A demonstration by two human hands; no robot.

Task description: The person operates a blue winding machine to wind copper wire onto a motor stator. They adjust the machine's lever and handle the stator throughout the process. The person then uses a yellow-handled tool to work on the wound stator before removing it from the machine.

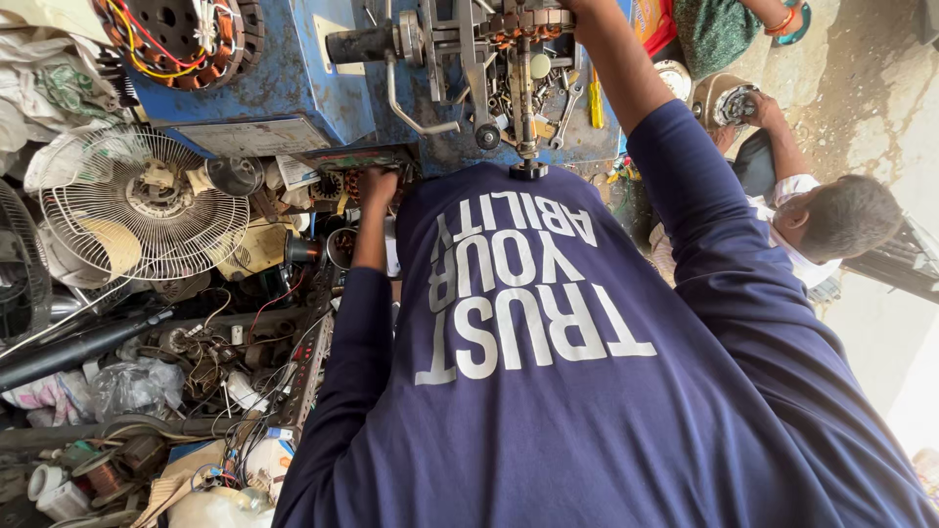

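— Starting nearest, where was the left hand (377,186)?
— Left of centre, fingers curled shut around a small copper-wound part (344,186) at the lower edge of the blue machine (293,88).
— How best to hold it?
— Firmly, I judged, by its body and not the fine wire, sleeve clear of the steel spindle (526,98).
— Its long axis?
— Too hidden to tell. The spindle ran top to bottom of the frame, pointing at the chest.
— The right hand?
— Cut off past the top edge, so its grip could not be told.
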